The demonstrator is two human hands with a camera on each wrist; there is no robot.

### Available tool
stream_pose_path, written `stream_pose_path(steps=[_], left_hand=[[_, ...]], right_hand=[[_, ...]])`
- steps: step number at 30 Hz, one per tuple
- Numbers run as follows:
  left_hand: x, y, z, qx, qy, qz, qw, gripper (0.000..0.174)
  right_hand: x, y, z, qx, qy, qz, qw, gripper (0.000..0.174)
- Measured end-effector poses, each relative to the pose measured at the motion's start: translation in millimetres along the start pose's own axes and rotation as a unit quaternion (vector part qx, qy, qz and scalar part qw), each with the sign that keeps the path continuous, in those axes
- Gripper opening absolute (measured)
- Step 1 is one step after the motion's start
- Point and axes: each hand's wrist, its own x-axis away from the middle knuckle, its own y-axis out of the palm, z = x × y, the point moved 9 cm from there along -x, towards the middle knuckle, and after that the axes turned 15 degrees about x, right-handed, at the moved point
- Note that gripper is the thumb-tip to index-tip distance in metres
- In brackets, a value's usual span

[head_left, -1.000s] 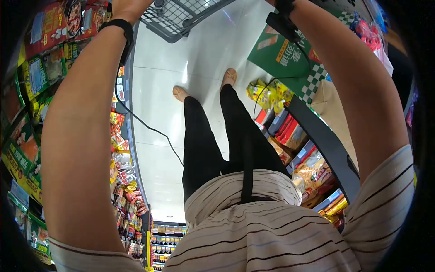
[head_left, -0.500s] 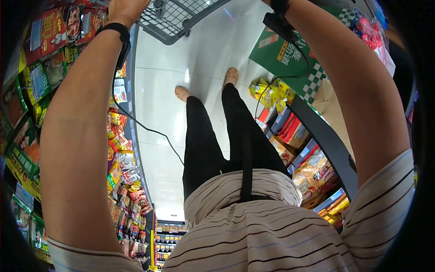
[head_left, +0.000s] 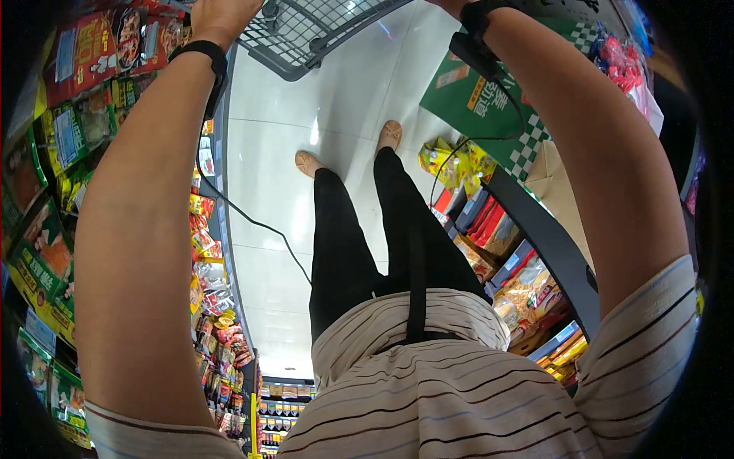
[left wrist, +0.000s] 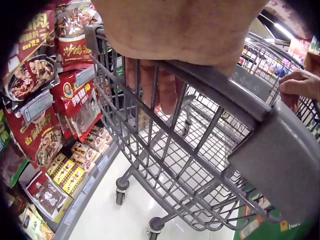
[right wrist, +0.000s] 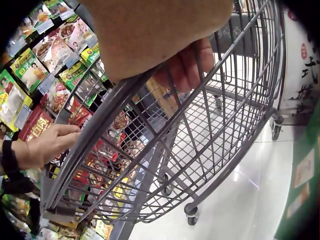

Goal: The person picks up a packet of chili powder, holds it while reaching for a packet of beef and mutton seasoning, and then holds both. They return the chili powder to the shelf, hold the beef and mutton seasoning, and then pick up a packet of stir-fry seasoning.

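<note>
Little has shifted over the last second: the shopping cart [head_left: 289,75] shows slightly more of its near corner at the top of the head view, and both arms remain stretched forward. Each of the two hands bends over the cart's grey handle [left wrist: 215,87]. The left hand [head_left: 223,17] lies across the bar near its left end, fingers hanging down past the far side; the right hand [left wrist: 301,85] grips farther along, its fingers bent over too. How tightly either one closes underneath, I cannot tell.

Beside the left hand, hanging food packets [left wrist: 45,135] stand very near the cart's edge, above a shelf edge [left wrist: 89,189] that runs alongside the wheels [left wrist: 156,223]. Pale tiled floor [head_left: 271,183] lies open between the shoes [head_left: 308,163] and the cart. On the right, a green display panel [head_left: 478,96] stands near the right forearm, with yellow bags [head_left: 451,162] at its lower corner and shelving of bagged goods [head_left: 529,294] below. Black cables [head_left: 264,222] trail from both wrist straps [head_left: 200,50].
</note>
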Motion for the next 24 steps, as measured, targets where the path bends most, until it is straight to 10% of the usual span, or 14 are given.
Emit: stream_pose_path(steps=[24], left_hand=[[20,-36,40,0.053,-0.008,0.039,0.998,0.041]], right_hand=[[-1,4,-1,0.015,-0.011,0.009,1.000,0.039]])
